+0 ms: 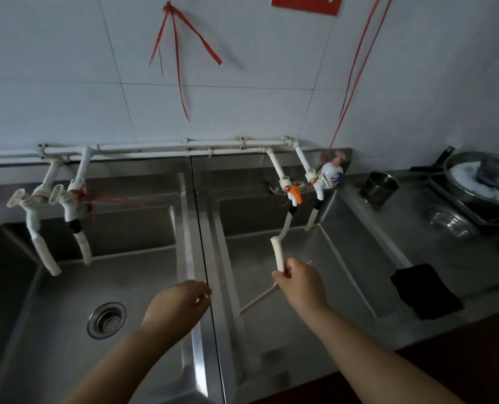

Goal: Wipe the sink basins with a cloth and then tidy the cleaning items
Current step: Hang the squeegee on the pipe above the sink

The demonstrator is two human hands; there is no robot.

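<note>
Two steel sink basins lie side by side: the left basin [67, 287] with a round drain [106, 320], and the right basin [344, 272]. My right hand [298, 279] grips the white hose [278, 255] that hangs from the tap with the orange handle [296, 193], its open end pointing up over the right basin. My left hand [178, 304] hovers over the divider [204, 287] between the basins, fingers loosely curled, holding nothing. A black cloth [426, 290] lies on the counter right of the right basin.
Two more taps with white hoses [64, 228] hang over the left basin. A white detergent bottle [331, 174] stands at the back corner. On the right counter sit a steel cup [378, 186], a small bowl [446, 221] and a tray [461, 211] of pans.
</note>
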